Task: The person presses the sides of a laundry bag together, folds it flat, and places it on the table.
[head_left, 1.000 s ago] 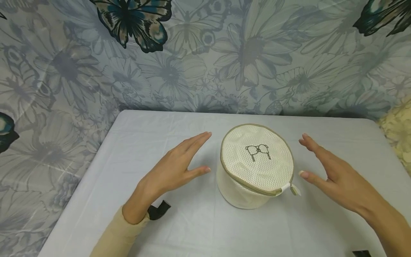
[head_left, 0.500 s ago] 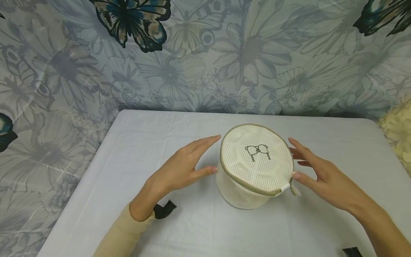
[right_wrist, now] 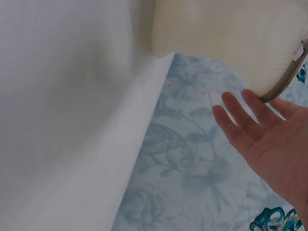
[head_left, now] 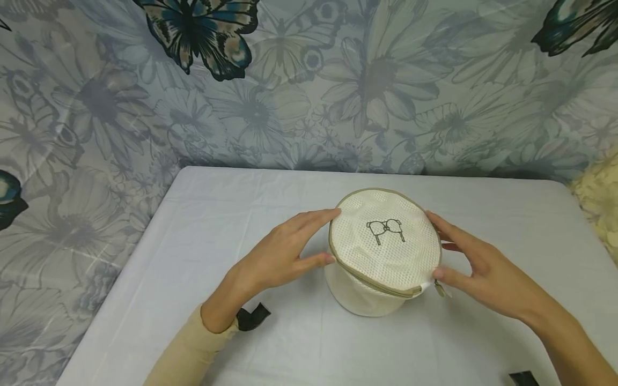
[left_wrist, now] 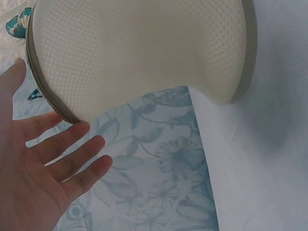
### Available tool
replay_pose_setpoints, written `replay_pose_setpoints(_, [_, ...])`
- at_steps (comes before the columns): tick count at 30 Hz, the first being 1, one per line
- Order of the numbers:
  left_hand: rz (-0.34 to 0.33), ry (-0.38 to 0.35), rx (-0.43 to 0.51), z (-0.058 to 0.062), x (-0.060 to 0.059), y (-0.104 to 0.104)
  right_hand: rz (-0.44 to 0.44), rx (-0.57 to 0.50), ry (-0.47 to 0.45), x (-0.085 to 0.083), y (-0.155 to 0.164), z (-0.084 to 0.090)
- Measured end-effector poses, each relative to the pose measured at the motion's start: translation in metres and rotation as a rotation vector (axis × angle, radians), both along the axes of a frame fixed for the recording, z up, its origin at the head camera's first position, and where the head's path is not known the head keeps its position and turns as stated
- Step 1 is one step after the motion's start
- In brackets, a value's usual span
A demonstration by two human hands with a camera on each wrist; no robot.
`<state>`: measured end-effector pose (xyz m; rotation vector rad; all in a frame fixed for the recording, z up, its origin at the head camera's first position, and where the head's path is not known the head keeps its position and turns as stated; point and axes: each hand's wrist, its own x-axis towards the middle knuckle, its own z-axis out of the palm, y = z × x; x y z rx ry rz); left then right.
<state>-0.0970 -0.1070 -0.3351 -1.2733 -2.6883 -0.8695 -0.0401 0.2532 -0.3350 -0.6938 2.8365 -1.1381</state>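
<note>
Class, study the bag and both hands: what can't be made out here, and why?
Inside of the bag: all views, hidden by its lid and walls.
Left hand, lower fingers: head view, hidden behind the hand itself.
Right hand, thumb: right wrist view, not shown, apparently past the right edge.
Black strip by the right forearm: head view, cut off by the bottom edge.
</note>
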Motion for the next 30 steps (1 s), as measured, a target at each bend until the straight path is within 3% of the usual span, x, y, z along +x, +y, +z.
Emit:
replay_pose_setpoints(9, [-0.006,0.042,0.021,-0.0021,-0.002,0.0028,-0.01,0.004,-0.055,0.0015,-0.0028,-0.0004])
replay_pose_setpoints(30, [0.017,0.006,-0.009,-0.0022,-0.0022,0.003,-0.007,0.007,0.033,0.0019,-0.0102,-0.0059])
